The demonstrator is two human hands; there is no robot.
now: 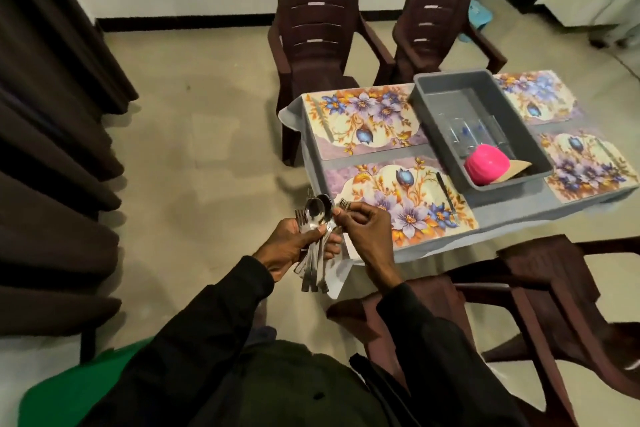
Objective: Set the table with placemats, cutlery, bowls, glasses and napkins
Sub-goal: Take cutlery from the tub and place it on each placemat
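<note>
Sorting cutlery, head view: left-hand grip [294,243] is curled round a cutlery bundle [317,236] of spoons and forks in smooth shiny steel, handles fanned downward. Right-hand grip [363,222] pinches one fork [343,204] near its tines, just off the worktop [519,215] corner. Best to draw the fork straight out with the bundle held tight, then lay it on the nearest placemat [401,198], glossy and floral, opposite the knife [446,196]. The grey plastic tub [450,80] holds clear glasses [464,133] and a pink bowl [486,166].

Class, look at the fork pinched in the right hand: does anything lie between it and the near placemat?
Nothing visible does. The right hand pinches the fork at the near placemat's left edge, and that side of the mat is bare. A knife lies on it, but along its right side.
</note>
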